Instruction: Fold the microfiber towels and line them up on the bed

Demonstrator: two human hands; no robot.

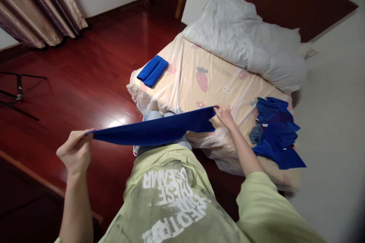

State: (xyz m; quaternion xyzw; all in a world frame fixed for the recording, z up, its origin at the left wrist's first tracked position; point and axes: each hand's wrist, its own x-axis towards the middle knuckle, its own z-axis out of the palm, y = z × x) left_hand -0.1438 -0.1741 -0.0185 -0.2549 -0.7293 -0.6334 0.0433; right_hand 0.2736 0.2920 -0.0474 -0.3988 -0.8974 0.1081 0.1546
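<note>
A long blue cloth (pixel 154 127) is stretched in the air between my two hands, in front of my waist. My left hand (pixel 76 150) pinches its left end, over the red floor. At the other end, my right hand (pixel 224 114) grips the upper corner near the bed's edge, and the cloth hangs down loosely beside it. Two folded blue pieces (pixel 153 71) lie side by side, touching, at the bed's left corner. On the right of the bed is a rumpled pile of blue cloths (pixel 275 133) with a grey piece at its left side.
The bed (pixel 191 72) has a strawberry-patterned sheet, and a bunched white quilt (pixel 245 38) lies toward the headboard (pixel 288 0). Black stand legs (pixel 19 91) are on the floor at the far left. A curtain (pixel 37 7) hangs at the upper left.
</note>
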